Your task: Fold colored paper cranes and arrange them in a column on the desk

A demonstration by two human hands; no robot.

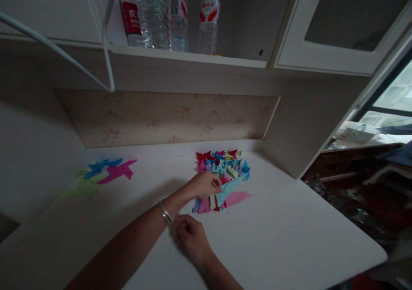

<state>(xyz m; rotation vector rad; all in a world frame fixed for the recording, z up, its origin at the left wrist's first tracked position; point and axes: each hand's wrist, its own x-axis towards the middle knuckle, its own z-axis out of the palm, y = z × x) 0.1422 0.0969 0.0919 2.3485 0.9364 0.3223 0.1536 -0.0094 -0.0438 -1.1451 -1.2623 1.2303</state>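
Note:
My left hand (206,184), with a silver bracelet (165,212) on its wrist, pinches a light blue folded paper piece (229,190) by its left end. This piece lies slanted over a pink folded paper (236,199) and other small folded papers. Just behind it sits a tight cluster of colourful origami pieces (220,165) in red, blue, green and purple. My right hand (193,240) rests lower on the table, close beside the left wrist; its fingers are curled in, and nothing shows in them.
More origami lies at the table's left: a magenta piece (119,172), a blue one (101,166) and light green ones (84,184). A shelf (189,58) overhead holds several plastic bottles (209,23). A white cable (64,53) hangs from the upper left. The white table (289,238) ends at the right.

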